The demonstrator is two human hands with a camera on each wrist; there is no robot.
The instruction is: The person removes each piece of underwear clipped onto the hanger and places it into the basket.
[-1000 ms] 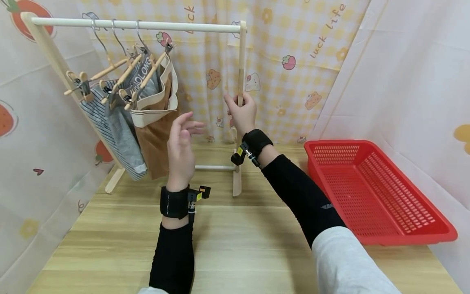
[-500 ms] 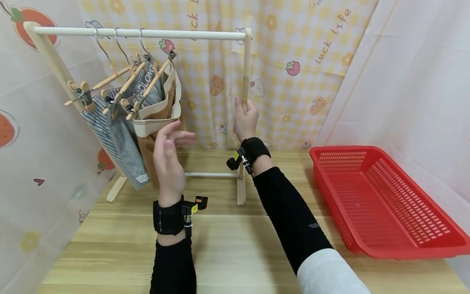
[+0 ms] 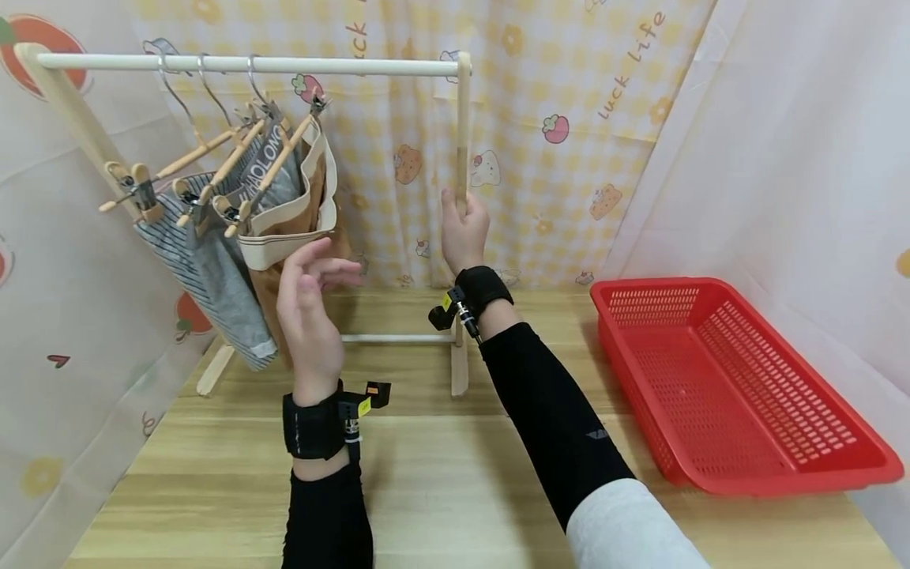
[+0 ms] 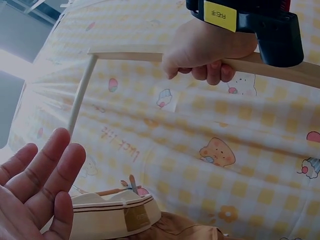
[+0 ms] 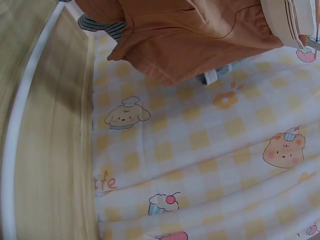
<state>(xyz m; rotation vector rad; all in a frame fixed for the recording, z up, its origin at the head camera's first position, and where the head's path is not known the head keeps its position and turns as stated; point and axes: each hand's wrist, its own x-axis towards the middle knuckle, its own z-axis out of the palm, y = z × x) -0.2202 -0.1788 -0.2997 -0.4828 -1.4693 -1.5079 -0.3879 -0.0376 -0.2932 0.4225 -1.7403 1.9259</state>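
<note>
A small wooden clothes rack with a white top rail [image 3: 384, 66] stands on the table. My right hand [image 3: 465, 233] grips its right upright [image 3: 463, 118], fingers curled round the wood in the left wrist view. From the rail's left part hang three clip hangers [image 3: 273, 170]. They carry blue-grey striped shorts [image 3: 188, 249], grey shorts [image 3: 231, 273] with a lettered waistband, and, nearest the rack's middle, brown shorts [image 5: 200, 37] with a cream waistband [image 4: 107, 217]. My left hand [image 3: 309, 328] is raised in front of the brown shorts, holding nothing, its fingers loosely extended [image 4: 52, 170].
A red perforated plastic basket [image 3: 711, 395] stands on the right of the wooden table [image 3: 426, 474]. Patterned curtains [image 3: 554, 190] close off the back and sides. A lower white bar [image 3: 398, 339] joins the rack's feet.
My left hand has moved left and down, in front of the brown shorts. The right hand's fingers have wrapped more fully round the upright. The head view has shifted slightly.
</note>
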